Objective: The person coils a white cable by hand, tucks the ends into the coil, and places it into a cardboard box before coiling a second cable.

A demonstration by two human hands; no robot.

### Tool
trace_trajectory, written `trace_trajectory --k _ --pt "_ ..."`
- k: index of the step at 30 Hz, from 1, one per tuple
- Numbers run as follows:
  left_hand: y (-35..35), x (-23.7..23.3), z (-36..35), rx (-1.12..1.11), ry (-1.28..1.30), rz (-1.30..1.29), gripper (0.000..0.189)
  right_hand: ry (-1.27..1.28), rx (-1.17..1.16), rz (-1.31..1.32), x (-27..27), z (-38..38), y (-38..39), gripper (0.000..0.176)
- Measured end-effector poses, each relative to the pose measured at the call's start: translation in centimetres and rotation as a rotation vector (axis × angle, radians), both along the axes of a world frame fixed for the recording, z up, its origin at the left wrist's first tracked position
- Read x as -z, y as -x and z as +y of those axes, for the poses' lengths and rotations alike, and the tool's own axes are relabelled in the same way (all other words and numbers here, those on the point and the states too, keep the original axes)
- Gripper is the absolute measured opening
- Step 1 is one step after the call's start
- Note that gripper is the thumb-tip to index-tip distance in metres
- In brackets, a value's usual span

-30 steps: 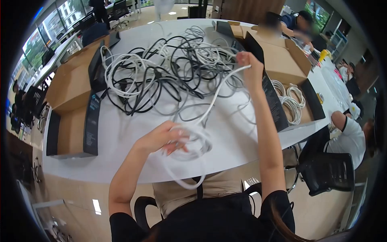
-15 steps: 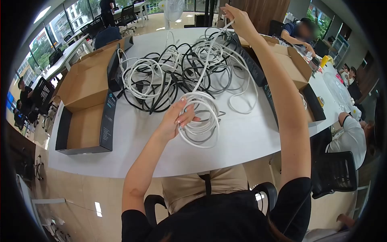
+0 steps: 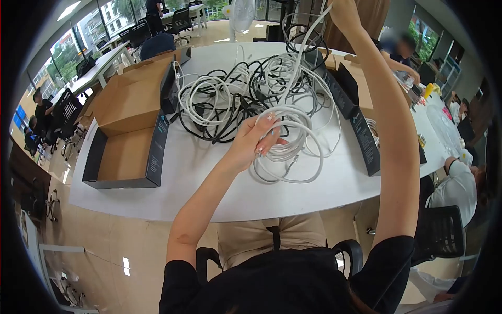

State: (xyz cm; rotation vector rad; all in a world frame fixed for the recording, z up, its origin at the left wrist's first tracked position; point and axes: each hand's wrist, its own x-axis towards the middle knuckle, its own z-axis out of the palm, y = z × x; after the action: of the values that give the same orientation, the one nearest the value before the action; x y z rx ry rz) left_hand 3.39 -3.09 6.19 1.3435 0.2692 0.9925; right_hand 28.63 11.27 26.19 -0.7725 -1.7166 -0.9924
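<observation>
My left hand [image 3: 257, 140] is closed around a coil of white cable [image 3: 299, 144], whose loops hang to its right above the table's near part. From the coil a stretch of the same cable runs up to my right hand [image 3: 343, 14], raised at the top edge with its fingers closed on it. A loop of black cable [image 3: 305, 48] hangs beside that raised stretch. Beyond my left hand spreads a tangled pile of black, white and grey cables [image 3: 217, 102]. The tips of my right fingers are partly cut off by the frame.
An open black cardboard box [image 3: 128, 154] with a brown inside stands left on the white table [image 3: 209, 196]. Another open box [image 3: 366, 141] stands right, partly behind my right forearm. Other people sit around the table's right side; a fan [image 3: 242, 15] stands beyond the far edge.
My right hand has risen further, drawing the white cable up, and a black cable loop now hangs lifted beside it. My left hand still grips the coil. The whole view has shifted slightly.
</observation>
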Motion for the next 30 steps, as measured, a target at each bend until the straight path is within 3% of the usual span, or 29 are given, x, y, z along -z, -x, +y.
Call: trace_trajectory --k 5,6,8,13,19,23,27,30 --pt "-0.4 0.3 0.0 0.041 0.023 -0.042 0.035 0.326 -0.055 0.030 2.1 1.3 -1.3 0.029" --pt "-0.6 0.9 0.1 0.044 0.031 -0.030 0.035 0.457 0.151 0.021 3.9 2.8 -2.3 0.027" --pt "-1.0 2.3 0.4 0.034 0.065 0.003 0.035 0.241 -0.127 -0.119 8.0 6.1 -4.6 0.035" --pt "-1.4 6.4 1.6 0.039 0.178 0.090 0.036 0.800 0.193 0.042 15.3 6.3 -6.4 0.037" --pt "-1.8 7.3 1.4 0.082 0.358 0.064 0.038 0.560 0.183 -0.160 20.0 8.3 -8.5 0.034" --pt "-1.9 7.5 1.3 0.112 0.331 0.077 0.037 0.825 0.270 0.007 20.5 8.8 -7.8 0.027" --pt "-0.6 6.9 1.6 0.007 0.289 -0.027 0.037 0.553 0.417 -0.183 19.0 6.7 -5.4 0.023" --pt "1.2 5.6 2.4 -0.149 0.305 -0.204 0.038 0.255 0.298 -0.259 18.1 5.1 -4.9 0.022"
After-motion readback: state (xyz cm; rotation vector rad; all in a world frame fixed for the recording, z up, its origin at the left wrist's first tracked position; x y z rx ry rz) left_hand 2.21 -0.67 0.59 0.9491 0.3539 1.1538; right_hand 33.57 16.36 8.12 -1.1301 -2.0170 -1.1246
